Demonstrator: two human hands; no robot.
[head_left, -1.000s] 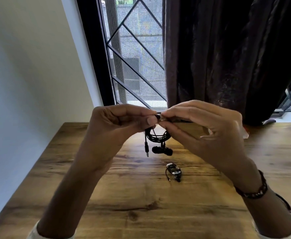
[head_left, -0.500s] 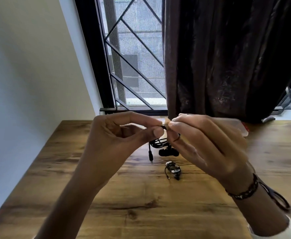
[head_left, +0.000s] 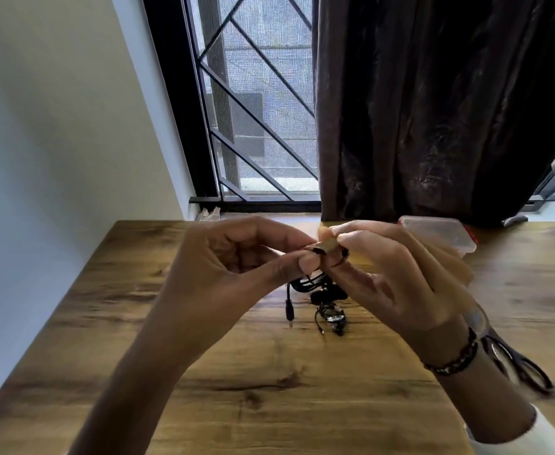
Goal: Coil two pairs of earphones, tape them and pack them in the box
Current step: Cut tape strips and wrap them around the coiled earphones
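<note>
A coil of black earphones (head_left: 305, 284) hangs between my two hands above the wooden table (head_left: 269, 389), its plug dangling down. My left hand (head_left: 236, 270) pinches the top of the coil with thumb and forefinger. My right hand (head_left: 391, 274) pinches a short brown strip of tape (head_left: 327, 246) that lies over the top of the coil. A second earphone bundle (head_left: 332, 318), wound small, lies on the table just below the hanging one. A clear plastic box (head_left: 440, 233) with a red edge stands behind my right hand.
Black-handled scissors (head_left: 519, 369) lie on the table by my right wrist. The table ends at a white wall on the left. A barred window (head_left: 259, 110) and a dark curtain (head_left: 433, 110) rise behind the far edge.
Both hands dropped lower toward the table with the coil. The brown tape strip now shows over the coil's top, and my right fingers shifted onto it.
</note>
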